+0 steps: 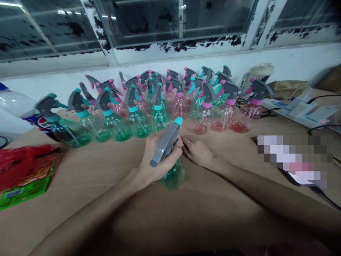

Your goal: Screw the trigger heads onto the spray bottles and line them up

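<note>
Green spray bottle (174, 175) stands before the bottle row (140, 124). Left hand (155, 171) grasps its neck; right hand (198, 152) just beside, grip unclear. Risk: forward nudge might topple 1+ bottles.

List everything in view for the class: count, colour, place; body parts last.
Held spray bottle: 1, green, centre
Front green sprayers: 5, green, left
Front pink sprayers: 3, pink, right
Rear sprayers: several, pink and green, behind
Large bottle: 1, blue cap, left
Bag: 1, red, left
Packet: 1, green, by bag
Phone: 1, colour obscured, right
Power strip: 1, white, right
Cables: several, black, right
Canister: 1, pale, back
Wrapper: 1, brown, back right
Unclear item: 1, brown, right edge
Windows: several, dark, back
Wall: 1, white, back
Table: 1, brown, beneath bottles
Left hand: 1, bare, around held bottle
Right hand: 1, bare, beside left hand
</note>
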Demonstrator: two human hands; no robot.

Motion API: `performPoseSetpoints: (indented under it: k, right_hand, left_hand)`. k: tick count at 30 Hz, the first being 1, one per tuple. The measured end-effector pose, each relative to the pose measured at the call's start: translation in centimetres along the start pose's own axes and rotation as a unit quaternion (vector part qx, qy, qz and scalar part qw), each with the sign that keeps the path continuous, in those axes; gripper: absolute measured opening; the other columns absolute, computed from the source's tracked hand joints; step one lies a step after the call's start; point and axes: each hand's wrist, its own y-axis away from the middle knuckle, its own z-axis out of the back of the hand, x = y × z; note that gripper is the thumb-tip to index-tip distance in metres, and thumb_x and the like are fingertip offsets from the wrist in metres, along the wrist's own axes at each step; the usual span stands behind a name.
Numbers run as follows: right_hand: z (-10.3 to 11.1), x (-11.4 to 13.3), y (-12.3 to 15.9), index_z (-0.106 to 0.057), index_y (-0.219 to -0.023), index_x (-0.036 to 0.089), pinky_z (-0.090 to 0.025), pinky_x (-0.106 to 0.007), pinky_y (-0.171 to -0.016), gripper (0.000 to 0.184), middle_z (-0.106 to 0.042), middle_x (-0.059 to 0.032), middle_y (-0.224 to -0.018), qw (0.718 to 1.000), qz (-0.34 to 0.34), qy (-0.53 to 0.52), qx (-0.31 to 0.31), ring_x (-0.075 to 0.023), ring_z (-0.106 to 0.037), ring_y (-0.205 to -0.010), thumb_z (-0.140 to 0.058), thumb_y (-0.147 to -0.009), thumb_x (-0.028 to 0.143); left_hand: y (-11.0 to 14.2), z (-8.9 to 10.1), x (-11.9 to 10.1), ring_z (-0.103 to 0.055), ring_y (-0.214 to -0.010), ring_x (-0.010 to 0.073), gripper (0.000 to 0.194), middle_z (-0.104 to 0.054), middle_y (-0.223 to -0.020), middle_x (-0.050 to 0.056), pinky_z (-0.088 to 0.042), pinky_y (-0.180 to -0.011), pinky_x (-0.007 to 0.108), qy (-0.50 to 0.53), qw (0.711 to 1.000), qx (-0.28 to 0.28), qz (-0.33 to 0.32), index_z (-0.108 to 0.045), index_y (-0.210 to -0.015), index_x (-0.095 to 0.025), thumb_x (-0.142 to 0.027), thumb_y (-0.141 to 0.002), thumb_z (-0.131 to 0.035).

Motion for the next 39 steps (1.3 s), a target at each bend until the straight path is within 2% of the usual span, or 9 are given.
performPoseSetpoints:
  k: [2,5,11,13,17,22,29,34,39]
  right_hand:
    - [0.0,0.0,0.0,-0.057,-0.104,0.014,-0.046,-0.031,-0.073,0.022,-0.065,-0.0123,-0.100,1.000,-0.002,-0.001,-0.002,-0.0212,-0.063,-0.089,-0.037,-0.095,0.019]
    - [0.1,0.1,0.0,-0.057,-0.103,0.014,-0.047,-0.031,-0.074,0.020,-0.065,-0.0122,-0.101,1.000,-0.001,-0.003,-0.004,-0.0215,-0.063,-0.089,-0.040,-0.094,0.017]
    - [0.3,0.1,0.2,-0.058,-0.107,0.015,-0.049,-0.033,-0.077,0.024,-0.066,-0.0108,-0.107,1.000,0.013,-0.018,-0.002,-0.0213,-0.064,-0.093,-0.041,-0.091,0.011]
    - [0.3,0.1,0.2,-0.060,-0.107,0.016,-0.050,-0.034,-0.083,0.026,-0.065,-0.0109,-0.112,0.999,0.024,-0.035,-0.004,-0.0216,-0.062,-0.101,-0.041,-0.090,0.010]
    - [0.2,0.1,0.1,-0.061,-0.111,0.016,-0.049,-0.039,-0.092,0.028,-0.062,-0.0119,-0.121,0.998,0.028,-0.055,-0.014,-0.0223,-0.060,-0.110,-0.042,-0.091,0.012]
    - [0.1,0.1,0.1,-0.062,-0.111,0.015,-0.049,-0.041,-0.094,0.026,-0.064,-0.0123,-0.120,0.997,0.043,-0.066,-0.017,-0.0237,-0.059,-0.114,-0.044,-0.093,0.016]
    - [0.0,-0.1,0.1,-0.062,-0.114,0.018,-0.049,-0.043,-0.097,0.028,-0.065,-0.0110,-0.118,0.995,0.076,-0.056,-0.031,-0.0235,-0.058,-0.116,-0.042,-0.095,0.022]
    - [0.1,0.1,0.4,-0.060,-0.119,0.014,-0.046,-0.044,-0.101,0.037,-0.063,-0.0146,-0.122,0.992,0.119,-0.047,-0.019,-0.0251,-0.052,-0.123,-0.035,-0.098,0.031]
    - [-0.2,0.2,1.8,-0.051,-0.132,0.016,-0.036,-0.054,-0.107,0.045,-0.050,-0.0163,-0.139,0.995,0.094,-0.025,-0.018,-0.0284,-0.040,-0.134,-0.041,-0.095,0.041]
  left_hand:
    - [0.1,0.0,0.3,-0.055,-0.059,0.0149,0.006,-0.054,-0.064,-0.002,-0.048,-0.063,0.031,0.011,1.000,0.001,-0.009,-0.057,-0.085,-0.022,-0.025,-0.081,-0.054]
    - [0.3,-0.1,0.8,-0.060,-0.065,0.0170,0.022,-0.062,-0.074,0.001,-0.050,-0.070,0.034,0.022,1.000,0.001,-0.008,-0.059,-0.102,-0.022,-0.025,-0.080,-0.056]
    - [0.7,-0.2,1.1,-0.062,-0.065,0.0184,0.030,-0.065,-0.077,0.002,-0.052,-0.070,0.036,0.021,1.000,0.008,0.004,-0.060,-0.109,-0.026,-0.024,-0.079,-0.057]
    - [0.7,-0.3,1.0,-0.061,-0.063,0.0174,0.030,-0.065,-0.076,0.001,-0.052,-0.067,0.035,0.026,1.000,0.009,0.014,-0.059,-0.109,-0.025,-0.024,-0.079,-0.057]
    - [0.8,-0.3,1.0,-0.060,-0.062,0.0150,0.028,-0.067,-0.092,0.003,-0.052,-0.065,0.032,0.062,0.998,0.008,0.009,-0.058,-0.108,-0.023,-0.024,-0.079,-0.058]
    - [0.8,-0.3,1.0,-0.059,-0.060,0.0143,0.028,-0.066,-0.085,0.002,-0.052,-0.063,0.031,0.056,0.998,0.018,0.017,-0.057,-0.110,-0.022,-0.023,-0.082,-0.056]
    - [0.8,-0.1,1.2,-0.064,-0.068,0.0186,0.030,-0.068,-0.087,0.004,-0.053,-0.062,0.034,0.042,0.998,0.033,0.025,-0.057,-0.111,-0.024,-0.027,-0.081,-0.059]
    - [0.4,0.0,0.9,-0.066,-0.084,0.0205,0.024,-0.067,-0.099,0.005,-0.055,-0.074,0.036,0.064,0.997,0.036,0.010,-0.056,-0.102,-0.024,-0.023,-0.079,-0.060]
    - [0.1,0.1,0.1,-0.061,-0.063,0.0154,0.016,-0.065,-0.081,0.002,-0.052,-0.059,0.030,0.053,0.998,0.041,0.021,-0.054,-0.093,-0.023,-0.024,-0.078,-0.060]
